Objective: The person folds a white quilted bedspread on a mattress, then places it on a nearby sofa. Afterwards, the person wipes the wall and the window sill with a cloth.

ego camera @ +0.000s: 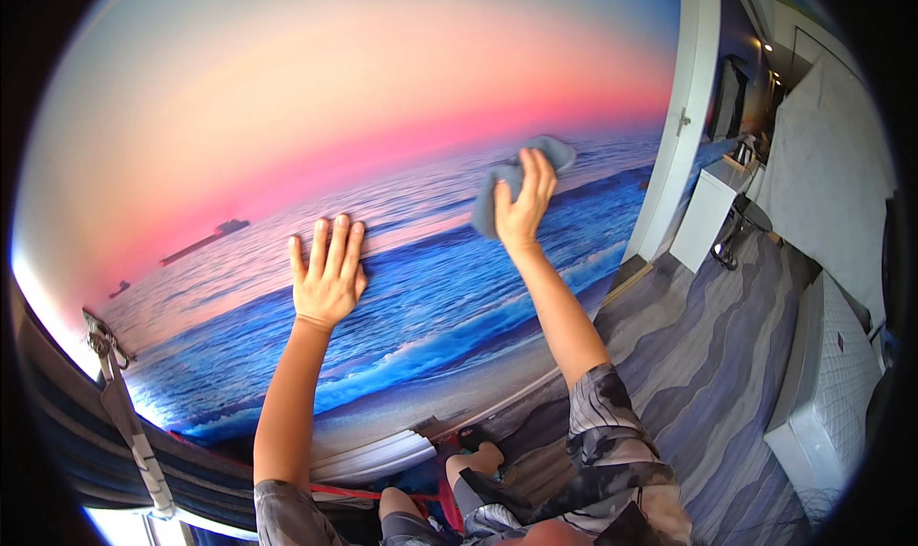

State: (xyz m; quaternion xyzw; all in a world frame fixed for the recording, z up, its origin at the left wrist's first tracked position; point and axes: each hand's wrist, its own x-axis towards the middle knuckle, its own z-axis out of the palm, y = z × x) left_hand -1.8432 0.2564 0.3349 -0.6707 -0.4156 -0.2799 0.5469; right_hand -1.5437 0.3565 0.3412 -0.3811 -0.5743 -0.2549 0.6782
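A wall mural point(401, 80) of a sunset sea with a ship fills most of the view in front of me. My left hand point(327, 277) lies flat against the printed water, its fingers spread and nothing in it. Farther right, my right hand point(527, 205) presses a folded grey cloth point(486, 205) to the mural near the horizon line. The cloth shows on both sides of the fingers, and its middle is hidden beneath them.
On the right stand a white door frame point(670, 116), a white cabinet point(710, 212) and a mattress point(835, 374) on wavy-patterned carpet point(688, 345). A striped curtain point(79, 431) with a tieback point(136, 438) hangs at left. White folded material point(380, 456) lies by the wall's foot near my legs.
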